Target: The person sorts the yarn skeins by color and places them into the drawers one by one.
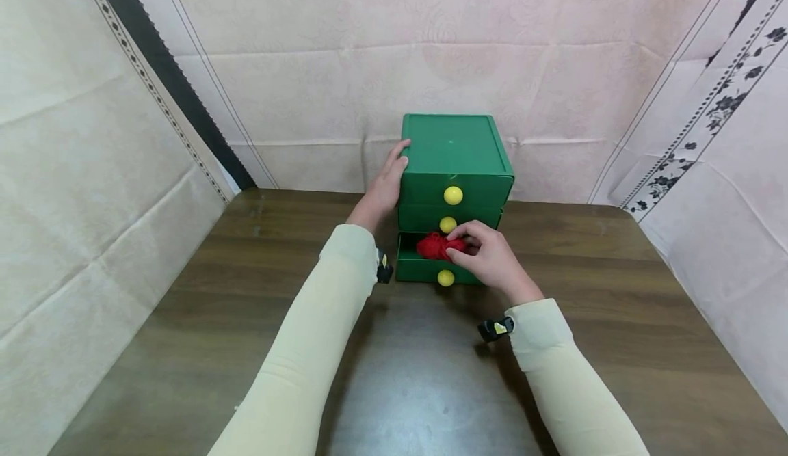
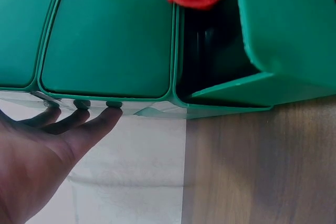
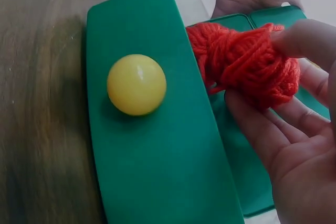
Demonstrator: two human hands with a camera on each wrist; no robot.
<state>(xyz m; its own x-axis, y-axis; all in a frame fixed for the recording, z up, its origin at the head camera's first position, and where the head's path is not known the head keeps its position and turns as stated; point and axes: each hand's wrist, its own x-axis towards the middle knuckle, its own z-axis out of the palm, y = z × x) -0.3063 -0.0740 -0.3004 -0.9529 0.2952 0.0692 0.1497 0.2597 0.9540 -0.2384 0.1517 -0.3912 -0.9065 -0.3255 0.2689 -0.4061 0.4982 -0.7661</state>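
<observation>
A green box of drawers (image 1: 455, 145) with yellow round knobs stands at the back of the table. Its bottom drawer (image 1: 411, 269) is pulled out, while the two drawers above are closed. In the right wrist view, my right hand (image 3: 304, 150) holds a ball of red yarn (image 3: 247, 64) between thumb and fingers, just over the open drawer. My left hand (image 1: 386, 186) lies against the left side of the box; its fingertips (image 2: 113, 109) touch the side wall in the left wrist view, straight rather than curled.
The wooden table (image 1: 246, 305) runs out to both sides and toward the front. Pale cloth (image 1: 462, 66) hangs behind the box and along both sides. A yellow knob (image 3: 136, 84) sticks out from the open drawer's front.
</observation>
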